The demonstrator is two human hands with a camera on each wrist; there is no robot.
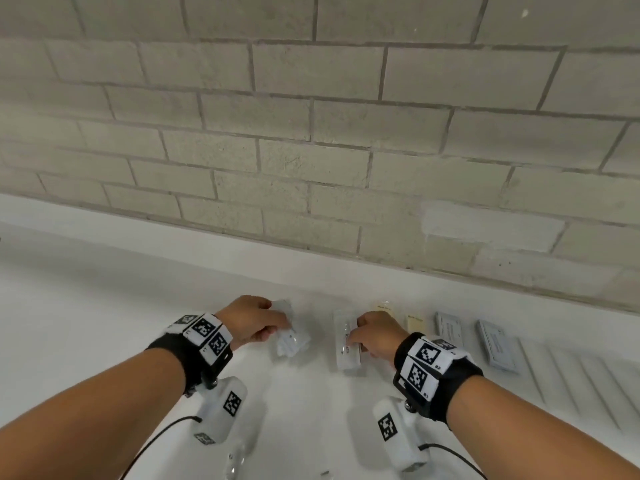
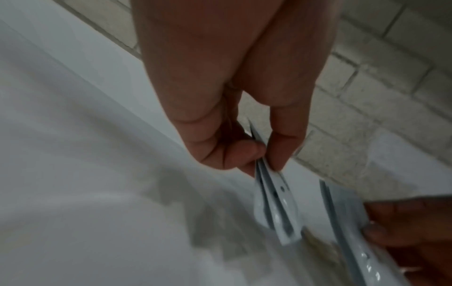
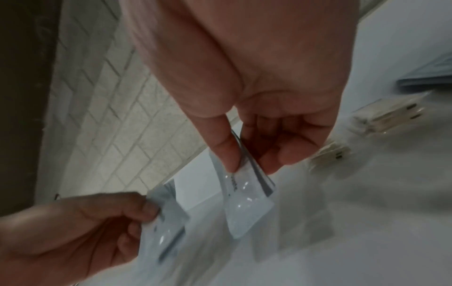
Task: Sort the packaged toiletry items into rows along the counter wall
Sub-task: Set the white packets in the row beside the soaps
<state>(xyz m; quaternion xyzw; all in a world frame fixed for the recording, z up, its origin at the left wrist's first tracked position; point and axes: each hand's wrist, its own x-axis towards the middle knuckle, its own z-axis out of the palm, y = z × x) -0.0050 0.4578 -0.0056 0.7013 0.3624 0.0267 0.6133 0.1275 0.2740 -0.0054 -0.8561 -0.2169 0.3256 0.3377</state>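
Grey brick wall (image 1: 311, 140) backs a white counter (image 1: 104, 306) — the working surface. At left, the left hand (image 1: 252, 322) pinches a clear packet (image 1: 289, 336) between thumb and fingers, lifted just off the counter. Beside it, the right hand (image 1: 375, 336) pinches a second clear packet (image 1: 346, 344) the same way. Further right lie two cream sachets (image 1: 414, 322) and two grey boxes (image 1: 495, 344), lined up near the wall. Both packets look thin and slick — a light pinch could let one slip or land crooked, spoiling the row.
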